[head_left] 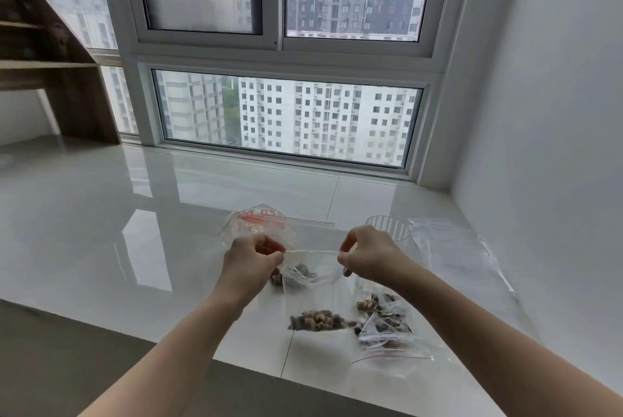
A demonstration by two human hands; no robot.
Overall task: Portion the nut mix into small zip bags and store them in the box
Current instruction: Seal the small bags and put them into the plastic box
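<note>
A small clear zip bag hangs above the white tiled ledge, with nuts gathered at its bottom. My left hand pinches the left end of its top edge and my right hand pinches the right end, so the strip is stretched taut between them. Behind it lies a large clear bag with red print and some nut mix in it. To the right, filled small zip bags with red strips lie on the ledge.
A clear plastic cup stands behind my right hand. Flat empty zip bags lie at the right, close to the white wall. The window closes the far side. The ledge's front edge runs below my forearms.
</note>
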